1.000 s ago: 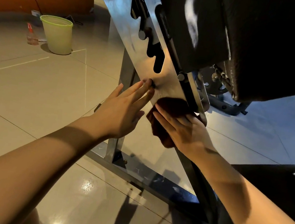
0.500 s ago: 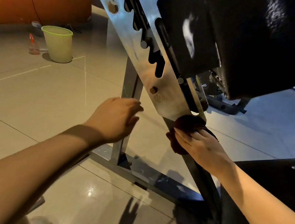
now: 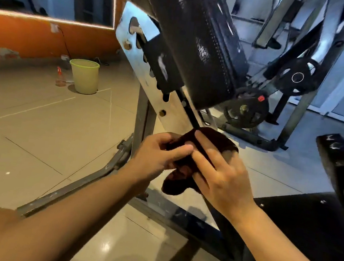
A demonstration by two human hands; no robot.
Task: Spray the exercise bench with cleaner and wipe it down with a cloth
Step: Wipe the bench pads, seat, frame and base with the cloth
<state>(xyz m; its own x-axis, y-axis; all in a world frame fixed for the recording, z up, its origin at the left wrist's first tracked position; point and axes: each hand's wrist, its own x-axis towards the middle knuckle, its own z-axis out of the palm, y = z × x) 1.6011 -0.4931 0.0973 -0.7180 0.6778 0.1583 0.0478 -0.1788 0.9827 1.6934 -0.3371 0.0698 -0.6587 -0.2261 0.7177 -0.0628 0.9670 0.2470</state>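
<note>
Both hands meet on the dark cloth (image 3: 186, 168) just below the lower end of the notched steel adjustment plate (image 3: 152, 72) of the exercise bench (image 3: 197, 47). The left hand (image 3: 157, 156) grasps the cloth, its thumb laid across the top fold and its fingers curled round the near edge. The right hand (image 3: 221, 179) holds the cloth from the other side, 2 fingers stretched up over the fabric toward the plate; the rest of the cloth bunches and hangs beneath both palms. The cloth lies against the black strut that runs down from the plate; whether it presses on the strut cannot be told. The black padded backrest, tilted, stands above and right of the plate. The grey floor frame (image 3: 88, 183) of the bench runs out to the left below the plate, with a black seat pad (image 3: 343, 162) far right of it. Well left of the plate, on the tiled floor, stands a pale green bin (image 3: 84, 76), and a spray bottle (image 3: 60, 77) with a red top sits just beside the bin. Weight plates (image 3: 246, 110) on another machine sit right of the plate, behind the backrest.
</note>
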